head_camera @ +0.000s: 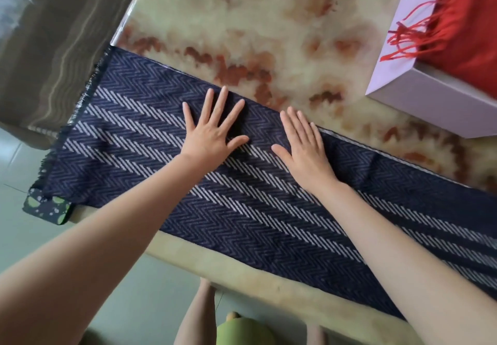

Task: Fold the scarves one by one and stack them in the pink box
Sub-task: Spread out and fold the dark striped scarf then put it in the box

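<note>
One red scarf (470, 48) already sits in the pink box (419, 102) at upper right, while the navy scarf (242, 210) lies stretched across the table (242, 22) at centre, the left hand (212, 135) and right hand (306, 151) pressing it with flat, spread fingers, so its folding seems barely begun.

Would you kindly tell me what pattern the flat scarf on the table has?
The scarf is navy herringbone with pale stripes; head view.

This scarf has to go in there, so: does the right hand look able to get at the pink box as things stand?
Probably yes. The right hand lies flat on the navy scarf, holding nothing, and only bare table separates it from the pink box at the far right.
</note>
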`<state>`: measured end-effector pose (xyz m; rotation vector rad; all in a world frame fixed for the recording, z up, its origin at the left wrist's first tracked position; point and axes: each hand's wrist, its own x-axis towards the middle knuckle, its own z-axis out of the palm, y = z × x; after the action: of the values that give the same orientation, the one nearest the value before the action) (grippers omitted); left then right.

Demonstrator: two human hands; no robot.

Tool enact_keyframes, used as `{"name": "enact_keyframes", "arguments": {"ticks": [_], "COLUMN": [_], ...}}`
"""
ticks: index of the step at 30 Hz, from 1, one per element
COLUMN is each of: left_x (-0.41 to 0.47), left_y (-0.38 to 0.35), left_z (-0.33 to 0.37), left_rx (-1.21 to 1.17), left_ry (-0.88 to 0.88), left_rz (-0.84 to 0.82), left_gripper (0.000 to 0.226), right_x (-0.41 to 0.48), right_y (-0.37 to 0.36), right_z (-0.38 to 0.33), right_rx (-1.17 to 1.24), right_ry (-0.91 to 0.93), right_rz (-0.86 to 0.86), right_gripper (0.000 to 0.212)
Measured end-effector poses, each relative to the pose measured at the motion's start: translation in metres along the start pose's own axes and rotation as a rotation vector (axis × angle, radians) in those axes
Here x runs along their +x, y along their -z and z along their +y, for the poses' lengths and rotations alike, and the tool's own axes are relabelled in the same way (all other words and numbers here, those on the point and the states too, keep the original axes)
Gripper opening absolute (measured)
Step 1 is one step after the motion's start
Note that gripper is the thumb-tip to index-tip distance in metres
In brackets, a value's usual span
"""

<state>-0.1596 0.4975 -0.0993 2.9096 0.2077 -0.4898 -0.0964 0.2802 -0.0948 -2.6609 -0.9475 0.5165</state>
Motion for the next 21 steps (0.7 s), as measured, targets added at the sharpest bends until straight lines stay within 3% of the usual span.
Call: {"name": "enact_keyframes", "arguments": {"ticks": [3, 5, 7, 11, 21], "left_x": [0.001, -0.002, -0.002, 0.016, 0.052], "left_y": [0.012, 0.013, 0.013, 0.014, 0.024], "left_z": [0.014, 0.031, 0.052, 0.091, 0.129], "left_rx": [-0.045, -0.044, -0.056, -0.184, -0.192], "left_ry": [0.024, -0.012, -0.085, -0.197, -0.123], "left_rz": [0.009, 0.021, 0.083, 0.223, 0.194], "left_gripper": [0.069, 0.066, 0.059, 0.044, 0.028], "right_x": [-0.009, -0.026, -0.047, -0.068, -0.083], "right_y": [0.018, 0.03, 0.041, 0.053, 0.062], "right_z": [0.014, 0.038, 0.067, 0.106, 0.143], "right_rx": [0.21, 0.223, 0.2, 0.176, 0.265], "right_ry": [-0.132, -0.282, -0.406, -0.449, -0.514], "right_rz": [0.238, 0.362, 0.347, 0.252, 0.226], "right_gripper": [0.045, 0.034, 0.025, 0.016, 0.018]}}
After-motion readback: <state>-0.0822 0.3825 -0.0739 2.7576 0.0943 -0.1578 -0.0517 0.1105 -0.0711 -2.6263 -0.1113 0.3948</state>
